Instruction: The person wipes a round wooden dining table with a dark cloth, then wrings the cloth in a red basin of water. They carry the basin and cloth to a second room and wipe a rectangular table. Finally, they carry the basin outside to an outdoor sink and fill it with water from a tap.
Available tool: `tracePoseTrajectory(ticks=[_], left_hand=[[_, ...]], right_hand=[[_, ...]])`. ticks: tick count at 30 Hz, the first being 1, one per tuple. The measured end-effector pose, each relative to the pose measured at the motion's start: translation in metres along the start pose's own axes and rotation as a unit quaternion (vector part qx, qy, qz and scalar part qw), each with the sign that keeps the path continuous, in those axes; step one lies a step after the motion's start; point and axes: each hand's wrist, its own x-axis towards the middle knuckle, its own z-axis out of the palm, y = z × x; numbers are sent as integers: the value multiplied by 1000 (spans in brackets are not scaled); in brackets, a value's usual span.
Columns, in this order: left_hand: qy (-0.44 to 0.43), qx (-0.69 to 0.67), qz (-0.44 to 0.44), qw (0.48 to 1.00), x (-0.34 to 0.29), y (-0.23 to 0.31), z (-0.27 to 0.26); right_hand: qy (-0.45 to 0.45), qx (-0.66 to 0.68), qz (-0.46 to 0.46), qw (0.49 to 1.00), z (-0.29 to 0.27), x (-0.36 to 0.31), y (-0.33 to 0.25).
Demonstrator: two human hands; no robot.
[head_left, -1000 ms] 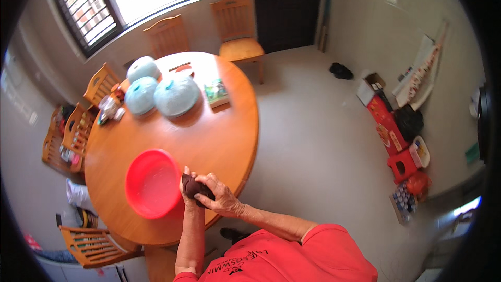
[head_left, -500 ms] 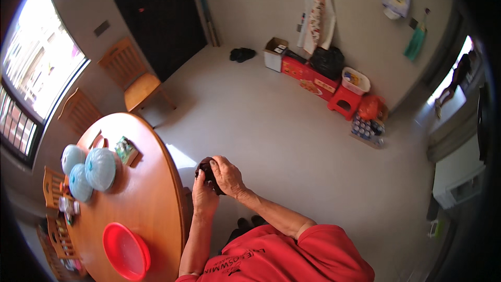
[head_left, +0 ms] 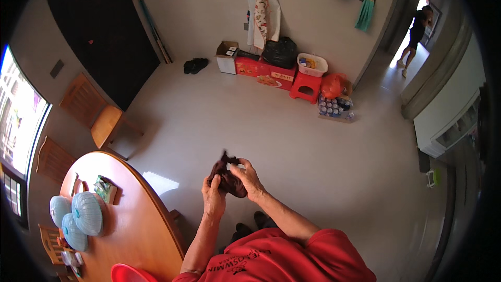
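Round wooden surface (head_left: 135, 224) at lower left, tiled floor (head_left: 271, 130) filling the middle, dark door (head_left: 102, 36) top left, someone in dark clothing (head_left: 417, 27) at the doorway top right. On the surface: three pale blue domed objects (head_left: 87, 214), a green-and-white pack (head_left: 106, 189), and a red basin (head_left: 130, 273) at the near side, cut off by the frame edge so its contents can't be read. Work item is a dark brown cloth (head_left: 223, 177), held up over the floor in front of the wearer's body, clear of the surface's rim and well apart from the basin. Status, my read: picked up and in both hands, so the lifting part is done; mid-handling, since it's bunched and uneven, not spread flat or neatly folded, and not set down anywhere. How much handling is left can't be judged from this view. Left hand (head_left: 213, 197): gripping the cloth's lower left, thumb up on the near face, fingers mostly hidden behind, so wrapped around fabric rather than spread. Right hand (head_left: 251, 181): grasping the right side, fingers curled, thumb side toward the upper part; a pale patch sits beside it, can't tell what. Cloth's top tip is blurred, exact shape unclear. Neither hand is free; both carry the same piece.
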Motion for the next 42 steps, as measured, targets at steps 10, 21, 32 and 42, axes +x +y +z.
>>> tracePoseTrajectory(ticks=[10, 21, 32, 42], left_hand=[[-76, -130, -96, 984, 37, -35, 27], [-37, 319, -57, 945, 73, -193, 76], [-266, 282, -283, 877, 60, -190, 205], [-246, 241, -158, 926, 54, -190, 232]], right_hand=[[-4, 112, 56, 992, -88, -8, -3], [89, 154, -86, 980, -218, 4, -105], [-19, -122, -31, 992, -281, 5, -148], [-8, 35, 29, 999, -314, 8, -155]])
